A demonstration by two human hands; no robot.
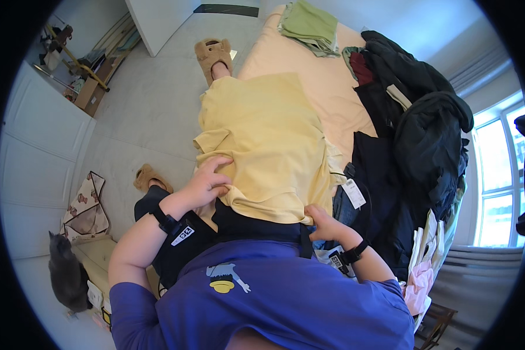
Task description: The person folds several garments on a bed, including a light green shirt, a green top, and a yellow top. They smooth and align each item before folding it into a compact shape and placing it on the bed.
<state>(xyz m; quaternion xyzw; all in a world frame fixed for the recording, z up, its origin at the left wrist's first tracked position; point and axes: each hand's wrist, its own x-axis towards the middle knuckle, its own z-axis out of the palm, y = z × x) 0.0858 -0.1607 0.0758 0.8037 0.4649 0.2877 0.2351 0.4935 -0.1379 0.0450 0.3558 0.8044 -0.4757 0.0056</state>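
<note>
A yellow shirt (pixel 268 134) is spread over my lap, with soft creases and a sleeve-like fold at its left side. At its near left edge, my left hand (pixel 209 179) has its fingers bent onto the cloth and grips a bunched part by the hem. My right hand (pixel 323 223) pinches the near right corner of the hem between thumb and fingers. A white paper tag (pixel 354 193) lies just right of the shirt, on dark cloth. The shirt's underside and some of my fingertips are hidden.
Dark clothes (pixel 431 128) are heaped along the right of the peach-covered bed (pixel 338 96). Folded green cloth (pixel 310 26) lies at its far end. On the left are a grey cat (pixel 69 274), a patterned cloth bag (pixel 87 210) and a cardboard box (pixel 91 96). Brown slippers (pixel 213 55) cover my feet.
</note>
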